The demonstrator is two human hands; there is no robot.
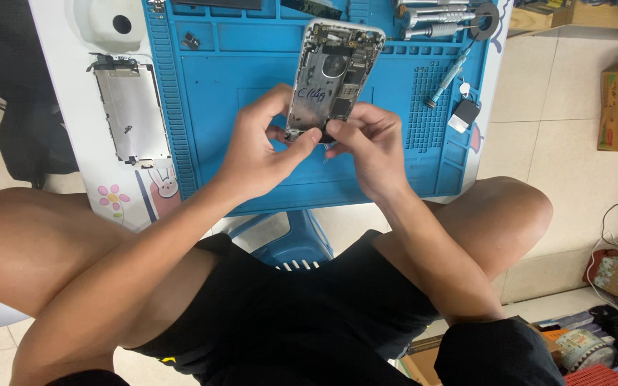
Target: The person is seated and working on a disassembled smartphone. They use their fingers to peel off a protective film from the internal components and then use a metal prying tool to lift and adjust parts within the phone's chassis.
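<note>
Silver metal phone housing, opened with bare circuit parts showing (335,71), is pinched at its lower edge by left hand (255,154) and right hand (366,146) above the blue silicone repair mat (252,64); a slipping fingertip might tear small connectors or drop it.

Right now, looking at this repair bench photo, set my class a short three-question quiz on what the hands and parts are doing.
1. True or false: both hands grip the opened phone body at its lower end.
2. What lies on the white table left of the blue repair mat?
A. a detached screen panel
B. a hammer
C. a mug
3. Fill in: the screwdriver lies to the ____ of the phone body.

Key: 1 true, left hand and right hand both pinch it. 2 A, the screen panel. 3 right.
</note>
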